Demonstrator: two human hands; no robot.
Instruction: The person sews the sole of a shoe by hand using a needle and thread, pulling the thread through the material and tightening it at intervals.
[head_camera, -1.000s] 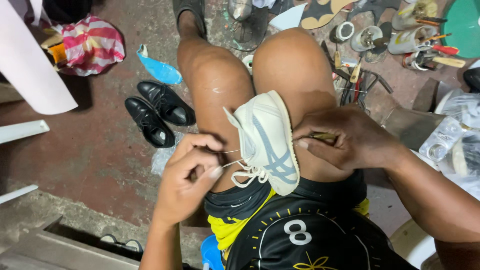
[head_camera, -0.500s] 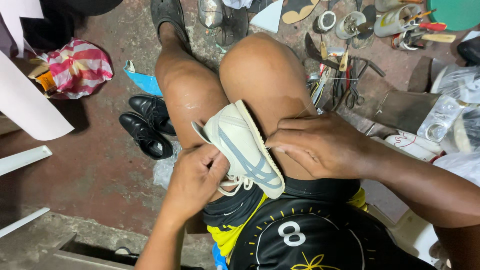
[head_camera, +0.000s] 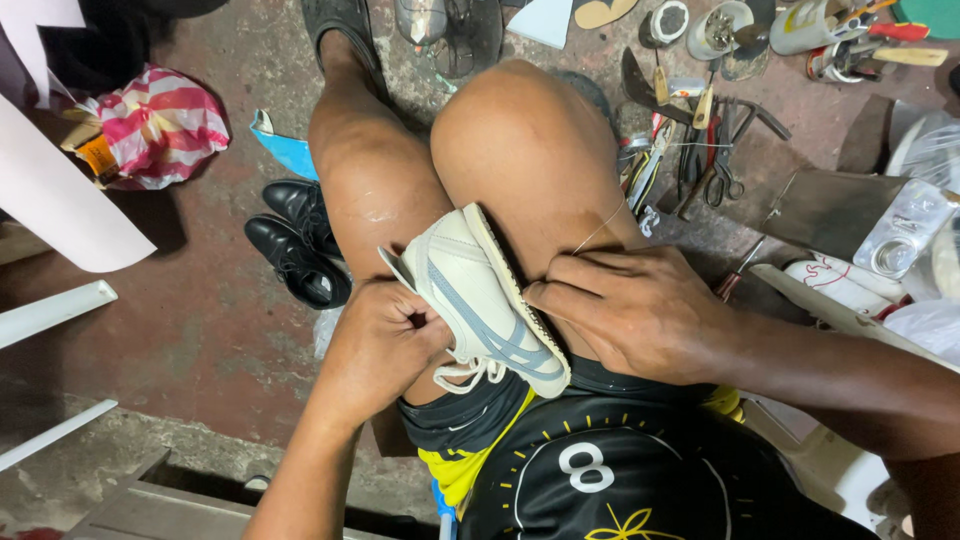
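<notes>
A cream sneaker with blue-grey stripes and white laces lies on its side across my thighs, toe pointing toward my waist. My left hand grips its upper from the left side, fingers closed into it. My right hand presses against the sole edge on the right, fingers pinched at the seam. A thin pale thread runs up from those fingers over my right knee.
A pair of black leather shoes sits on the reddish floor left of my legs. A striped red-and-white bag lies at far left. Several tools, pliers and tins are scattered on the floor at upper right, beside plastic bags.
The sneaker has tilted and shifted left on my thighs. My right hand has moved onto the sole edge and the thread now stretches up over the knee.
</notes>
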